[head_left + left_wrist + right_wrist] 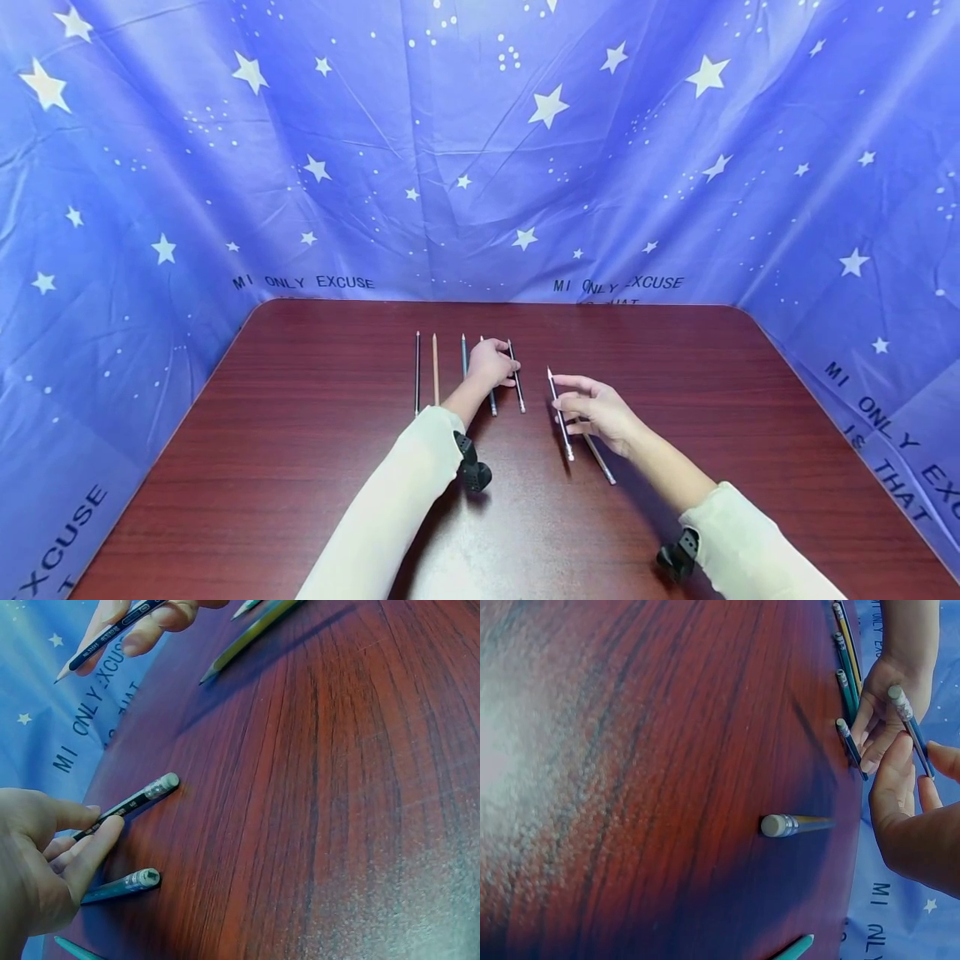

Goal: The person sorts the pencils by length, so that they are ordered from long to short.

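Note:
My left hand [491, 364] pinches a dark pencil [154, 789] with a white eraser, lying at the right end of a row on the table. Just left of it, partly behind the fingers, is a green pencil [135, 885]. My right hand [603, 412] holds another dark pencil [564, 429] between thumb and fingers, lifted off the table with its tip pointing away. Beneath that hand lies a yellow pencil [802, 824], its far part hidden by the hand in the head view.
Farther left in the row lie a black pencil [417, 375], a yellow-orange pencil [436, 371] and a blue-green pencil [464, 357]. A green pencil tip [799, 946] shows low in the right wrist view. A blue star-patterned cloth [465, 150] hangs round the dark red wooden table [262, 467].

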Available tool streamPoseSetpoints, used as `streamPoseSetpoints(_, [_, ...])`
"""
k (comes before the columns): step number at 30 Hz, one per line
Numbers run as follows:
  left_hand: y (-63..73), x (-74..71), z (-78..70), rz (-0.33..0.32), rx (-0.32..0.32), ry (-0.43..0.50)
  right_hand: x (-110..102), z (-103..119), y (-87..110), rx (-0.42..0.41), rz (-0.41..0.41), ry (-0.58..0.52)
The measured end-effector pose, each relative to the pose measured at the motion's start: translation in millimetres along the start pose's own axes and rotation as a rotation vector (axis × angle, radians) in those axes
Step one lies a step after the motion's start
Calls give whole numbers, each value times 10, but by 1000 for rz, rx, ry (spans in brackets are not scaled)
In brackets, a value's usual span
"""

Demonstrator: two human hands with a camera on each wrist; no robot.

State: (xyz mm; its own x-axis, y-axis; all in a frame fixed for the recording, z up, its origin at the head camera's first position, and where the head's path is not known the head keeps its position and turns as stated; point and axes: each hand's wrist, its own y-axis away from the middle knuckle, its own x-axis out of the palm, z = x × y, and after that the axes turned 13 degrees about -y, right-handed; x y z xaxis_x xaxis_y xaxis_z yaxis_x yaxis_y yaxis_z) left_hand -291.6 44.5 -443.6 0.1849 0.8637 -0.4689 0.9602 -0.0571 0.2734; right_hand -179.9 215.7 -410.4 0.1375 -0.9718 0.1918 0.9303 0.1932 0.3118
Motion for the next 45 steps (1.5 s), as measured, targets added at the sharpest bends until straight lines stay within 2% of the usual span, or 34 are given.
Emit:
streamPoseSetpoints(7, [-4,17,18,-35,9,-120,-25,7,-3,-4,0,-11])
streamPoseSetpoints(12, [1,38,2,-45,10,-163,-43,26,-15,-3,-3,-8])
streamPoseSetpoints(28, [33,34,-52,-31,-20,-183,-159,116,-127,-31,-21,-12])
streamPoseSetpoints(33, [-39,55,-18,-7,-39,-182,-186,125,-177,-40,-39,-17])
streamPoseSetpoints(34, [-71,67,8,-13,-17,-182,-191,127,-189,-42,-42,-17])
streamPoseSetpoints(37, [-99,77,21,-12,-16,-201,-197,137,-224,-46,-59,-14])
streamPoseSetpoints(41, [-28,48,-29,-8,-49,-195,-191,153,-267,-51,-68,-16])
streamPoseSetpoints(45, [49,23,-66,-24,-26,-199,-178,169,-298,-47,-76,-25])
